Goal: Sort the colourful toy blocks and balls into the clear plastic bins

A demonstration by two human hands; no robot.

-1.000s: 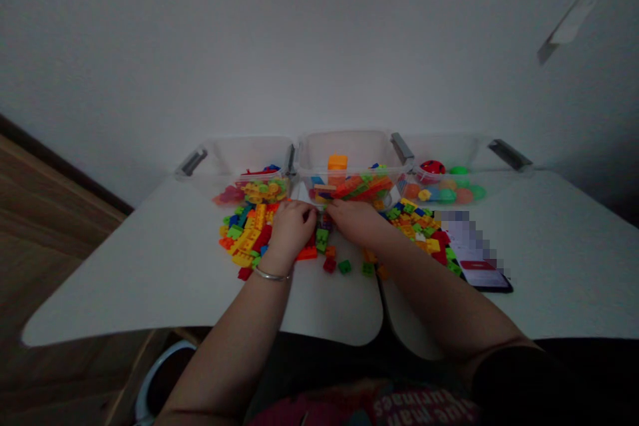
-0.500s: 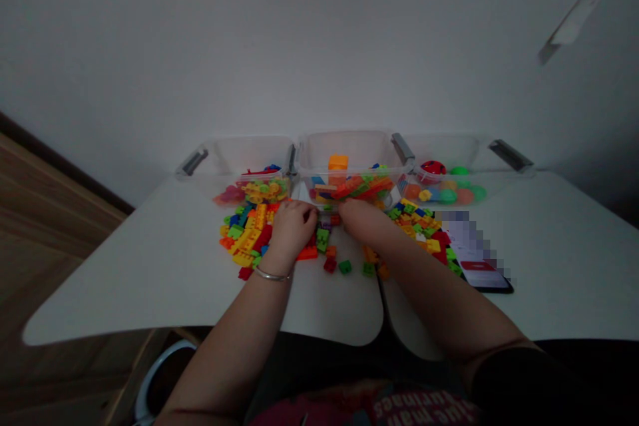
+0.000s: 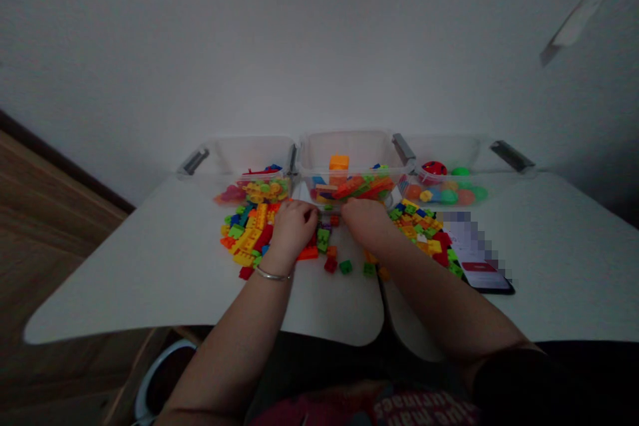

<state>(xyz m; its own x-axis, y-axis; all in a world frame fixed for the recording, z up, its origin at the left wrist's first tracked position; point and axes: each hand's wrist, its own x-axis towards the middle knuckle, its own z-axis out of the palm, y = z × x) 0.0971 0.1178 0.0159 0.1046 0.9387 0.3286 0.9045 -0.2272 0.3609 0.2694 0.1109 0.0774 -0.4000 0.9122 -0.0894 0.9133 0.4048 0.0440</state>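
Note:
My left hand (image 3: pixel 294 226) rests among the left pile of toy building blocks (image 3: pixel 249 236), its fingers curled together; whatever they may hold is hidden. A silver bangle (image 3: pixel 272 275) circles that wrist. My right hand (image 3: pixel 364 216) is closed close to the front of the middle clear bin (image 3: pixel 357 146), and its fingertips are out of sight. Between the hands lie a green block (image 3: pixel 323 238), a red block (image 3: pixel 330 265) and a dark green block (image 3: pixel 345 267). The right pile of small blocks (image 3: pixel 417 219) sits beyond my right forearm.
The left clear bin (image 3: pixel 249 146) holds yellow and pink toys. Colourful balls and a red ladybird-like toy (image 3: pixel 434 170) are in the right clear bin (image 3: pixel 439 146). A phone (image 3: pixel 472 253) lies right of the blocks. A gap (image 3: pixel 384 306) splits the white table's (image 3: pixel 150 266) front edge.
My right hand has shifted very slightly to the right. The left hand, blocks and bins look the same, apart from a tiny camera shift.

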